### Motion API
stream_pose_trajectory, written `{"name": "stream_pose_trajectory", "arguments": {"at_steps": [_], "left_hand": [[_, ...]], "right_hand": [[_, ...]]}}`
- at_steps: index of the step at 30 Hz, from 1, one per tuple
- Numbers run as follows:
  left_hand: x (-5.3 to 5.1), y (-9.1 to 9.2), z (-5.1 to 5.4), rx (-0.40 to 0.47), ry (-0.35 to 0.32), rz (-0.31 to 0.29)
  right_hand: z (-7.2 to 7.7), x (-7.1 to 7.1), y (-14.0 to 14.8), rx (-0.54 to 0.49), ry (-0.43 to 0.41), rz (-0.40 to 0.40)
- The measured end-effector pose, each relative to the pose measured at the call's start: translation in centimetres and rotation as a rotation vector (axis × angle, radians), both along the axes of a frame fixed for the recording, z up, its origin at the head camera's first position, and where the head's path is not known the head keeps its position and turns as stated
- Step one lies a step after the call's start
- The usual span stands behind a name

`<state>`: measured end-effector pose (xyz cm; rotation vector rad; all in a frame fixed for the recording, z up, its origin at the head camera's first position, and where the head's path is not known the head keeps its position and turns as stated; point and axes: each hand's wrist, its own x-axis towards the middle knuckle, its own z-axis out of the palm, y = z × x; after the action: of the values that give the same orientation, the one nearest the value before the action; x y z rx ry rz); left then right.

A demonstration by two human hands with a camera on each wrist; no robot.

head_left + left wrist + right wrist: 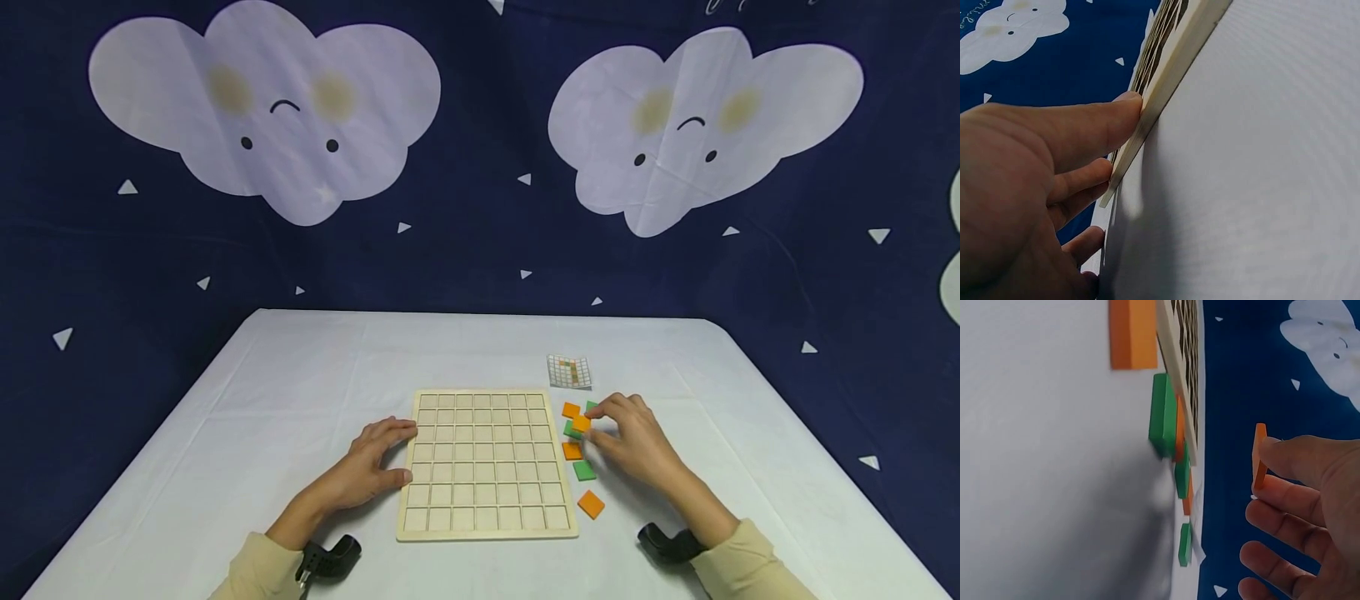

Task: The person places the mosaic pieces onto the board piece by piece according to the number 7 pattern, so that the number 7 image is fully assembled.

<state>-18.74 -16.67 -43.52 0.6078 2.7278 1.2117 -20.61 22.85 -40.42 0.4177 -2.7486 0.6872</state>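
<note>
A square wooden board [483,467] with a grid of recessed cells lies on the white table. My left hand [371,465] touches its left edge with thumb and fingertips, fingers extended; the left wrist view shows the thumb against the board's rim [1163,81]. Thumb and fingers of my right hand [633,437] pinch an orange square tile [1259,456], raised above the table just right of the board. Below and around it lie loose tiles: a green one [584,471], an orange one [572,451], another orange one [591,504] nearest me, and several more.
Behind the tiles lies a small printed card [569,372] with a coloured grid pattern. White cloth covers the table [300,358], and a dark blue curtain [480,250] with clouds hangs behind it. Each wrist wears a black camera.
</note>
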Motion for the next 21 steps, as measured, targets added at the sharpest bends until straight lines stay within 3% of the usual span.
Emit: {"name": "stream_pose_trajectory", "arguments": {"at_steps": [7,21], "left_hand": [[-0.1,0.0,-0.1,0.0,-0.009,-0.002],[-0.2,-0.1,-0.2,-0.006,0.004,-0.001]], "right_hand": [[0.3,-0.1,-1.2,0.0,-0.036,0.003],[0.6,-0.5,-3.4,-0.006,0.004,0.088]]}}
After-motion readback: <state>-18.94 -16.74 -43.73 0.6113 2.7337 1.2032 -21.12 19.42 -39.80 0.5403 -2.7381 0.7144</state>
